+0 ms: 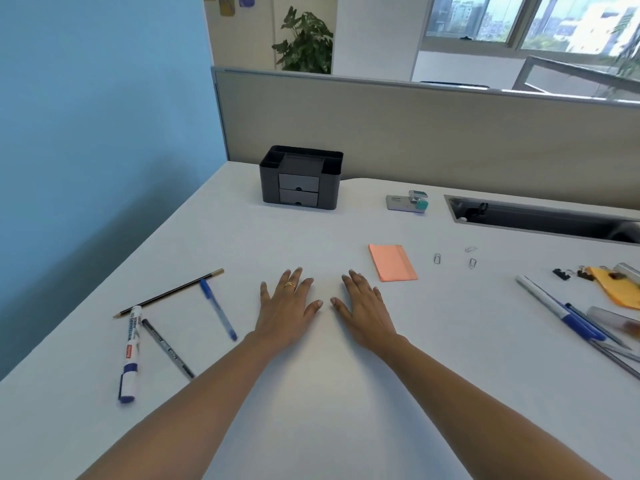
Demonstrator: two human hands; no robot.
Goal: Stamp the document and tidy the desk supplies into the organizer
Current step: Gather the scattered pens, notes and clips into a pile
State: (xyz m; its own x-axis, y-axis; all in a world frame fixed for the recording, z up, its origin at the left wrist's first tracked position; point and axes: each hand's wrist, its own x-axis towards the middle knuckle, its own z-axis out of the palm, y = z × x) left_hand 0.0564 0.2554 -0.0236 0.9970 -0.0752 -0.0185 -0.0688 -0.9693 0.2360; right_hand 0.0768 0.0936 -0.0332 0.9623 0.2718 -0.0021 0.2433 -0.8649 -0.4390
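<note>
A person's left hand and right hand lie flat, side by side, on a white desk, fingers straight and spread, holding nothing. A black organizer with two drawers stands at the far edge. A pencil, blue pen, whiteboard marker and black pen lie to the left. An orange sticky-note pad and paper clips lie to the right.

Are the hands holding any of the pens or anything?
No. The left hand and the right hand both lie flat with straight fingers on the bare desk, holding nothing.
</note>
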